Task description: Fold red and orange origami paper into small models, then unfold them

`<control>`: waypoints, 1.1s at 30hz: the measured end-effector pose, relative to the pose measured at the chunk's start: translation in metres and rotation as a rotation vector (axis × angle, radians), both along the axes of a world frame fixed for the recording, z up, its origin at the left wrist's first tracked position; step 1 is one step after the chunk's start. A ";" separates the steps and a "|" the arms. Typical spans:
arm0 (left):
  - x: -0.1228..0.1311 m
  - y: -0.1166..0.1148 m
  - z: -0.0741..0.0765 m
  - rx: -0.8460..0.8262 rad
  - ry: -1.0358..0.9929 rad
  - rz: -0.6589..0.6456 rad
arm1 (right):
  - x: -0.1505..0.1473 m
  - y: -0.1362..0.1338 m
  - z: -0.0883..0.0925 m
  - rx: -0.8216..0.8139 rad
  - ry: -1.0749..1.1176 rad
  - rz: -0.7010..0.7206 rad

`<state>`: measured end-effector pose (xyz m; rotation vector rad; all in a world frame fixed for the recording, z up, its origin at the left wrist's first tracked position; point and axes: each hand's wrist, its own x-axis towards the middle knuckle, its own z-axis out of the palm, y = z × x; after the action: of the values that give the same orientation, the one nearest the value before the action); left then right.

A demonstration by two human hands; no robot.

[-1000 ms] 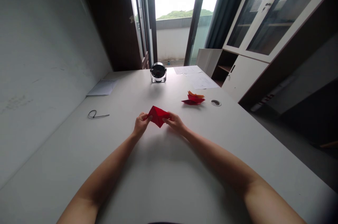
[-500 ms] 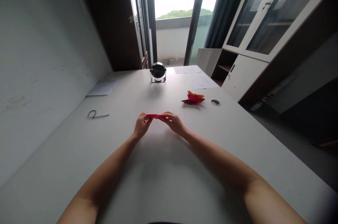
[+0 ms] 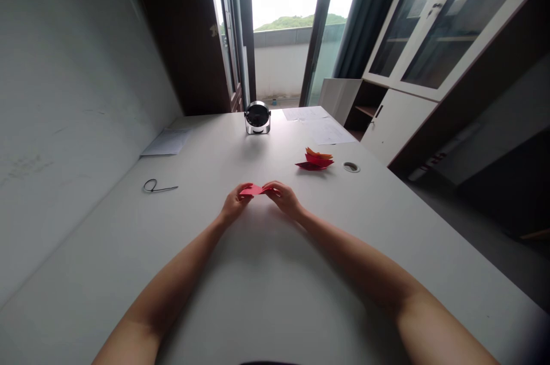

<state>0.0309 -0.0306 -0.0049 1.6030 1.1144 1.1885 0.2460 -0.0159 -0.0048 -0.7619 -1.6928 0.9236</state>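
Note:
Between my two hands is a small piece of folded red paper (image 3: 255, 189), held just above the white table (image 3: 266, 285). My left hand (image 3: 234, 202) pinches its left end, and my right hand (image 3: 281, 197) grips its right end with bent fingers. The fingers partly cover the paper, so its full folded shape is hidden. Beyond my right hand, several folded paper pieces, red ones (image 3: 315, 165) and an orange one (image 3: 320, 154), lie together in a pile.
A round black device on a metal stand (image 3: 258, 117) stands at the far side. Paper sheets (image 3: 330, 131) lie far right, another sheet (image 3: 165, 142) far left. A looped black cable tie (image 3: 160, 187) rests at left. A cable hole (image 3: 351, 167) is beside the pile.
The red paper has tilted and shows more of its flat face. My left hand has shifted slightly right, closer to my right hand, which stays nearly still.

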 end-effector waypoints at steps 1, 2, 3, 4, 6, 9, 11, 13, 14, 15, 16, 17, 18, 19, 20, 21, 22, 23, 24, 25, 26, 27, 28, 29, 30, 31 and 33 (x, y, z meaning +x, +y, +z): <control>0.001 0.000 0.000 -0.014 -0.018 -0.016 | 0.001 0.000 0.000 0.035 -0.031 -0.035; 0.002 0.000 -0.001 -0.024 -0.028 -0.029 | 0.002 0.000 0.001 0.071 -0.064 -0.064; 0.002 -0.001 -0.001 -0.030 -0.033 -0.038 | 0.002 0.000 0.001 0.107 -0.094 -0.091; 0.003 -0.001 -0.001 -0.036 -0.037 -0.044 | 0.003 0.000 0.002 0.140 -0.119 -0.114; 0.003 -0.001 -0.001 -0.047 -0.065 -0.045 | 0.004 0.000 0.002 0.193 -0.156 -0.152; 0.002 0.001 -0.002 -0.049 -0.131 -0.046 | 0.004 0.000 0.001 0.222 -0.164 -0.168; 0.000 0.002 -0.002 -0.047 -0.156 -0.030 | 0.003 0.001 -0.001 0.198 -0.129 -0.156; -0.002 0.004 -0.003 -0.048 -0.171 -0.004 | 0.003 0.003 -0.003 0.139 -0.071 -0.133; -0.002 0.005 -0.004 -0.048 -0.183 0.009 | 0.003 0.004 -0.004 0.102 -0.042 -0.123; -0.003 0.006 -0.004 -0.049 -0.195 0.016 | 0.004 0.005 -0.005 0.064 -0.018 -0.118; -0.003 0.006 -0.005 -0.051 -0.207 0.018 | 0.004 0.006 -0.006 0.028 -0.003 -0.117; -0.003 0.006 -0.005 -0.053 -0.216 0.016 | 0.004 0.007 -0.007 -0.008 0.009 -0.117; -0.002 0.006 -0.005 -0.056 -0.220 0.010 | 0.004 0.007 -0.007 -0.044 0.024 -0.115; -0.002 0.006 -0.005 -0.058 -0.219 0.001 | 0.004 0.007 -0.007 -0.085 0.046 -0.104; -0.001 0.005 -0.005 -0.059 -0.213 -0.011 | 0.003 0.007 -0.006 -0.131 0.078 -0.081; 0.000 0.004 -0.006 -0.059 -0.203 -0.026 | 0.003 0.007 -0.005 -0.185 0.117 -0.045; 0.000 0.003 -0.006 -0.059 -0.191 -0.044 | 0.002 0.006 -0.004 -0.242 0.154 -0.003; 0.001 0.002 -0.006 -0.060 -0.179 -0.066 | 0.002 0.005 -0.003 -0.296 0.185 0.037; 0.002 0.001 -0.007 -0.063 -0.166 -0.086 | 0.002 0.005 -0.002 -0.337 0.204 0.065; 0.002 0.000 -0.007 -0.064 -0.154 -0.102 | 0.002 0.004 -0.001 -0.363 0.211 0.077; 0.003 -0.001 -0.007 -0.066 -0.143 -0.112 | 0.002 0.004 0.000 -0.372 0.208 0.073; 0.003 -0.002 -0.006 -0.066 -0.135 -0.117 | 0.002 0.005 -0.001 -0.368 0.198 0.057; 0.004 -0.002 -0.005 -0.065 -0.132 -0.115 | 0.002 0.005 -0.002 -0.355 0.184 0.037; 0.004 -0.003 -0.004 -0.065 -0.136 -0.112 | 0.002 0.006 -0.003 -0.341 0.167 0.021; 0.004 -0.003 -0.003 -0.067 -0.146 -0.108 | 0.002 0.006 -0.004 -0.328 0.151 0.013; 0.004 -0.003 -0.001 -0.071 -0.158 -0.106 | 0.002 0.007 -0.005 -0.318 0.137 0.015; 0.003 -0.003 0.001 -0.085 -0.172 -0.108 | 0.001 0.006 -0.007 -0.303 0.124 0.049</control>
<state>0.0340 -0.0340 -0.0042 1.4488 0.9443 1.1691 0.2466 -0.0101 -0.0119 -0.8450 -1.4868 1.2543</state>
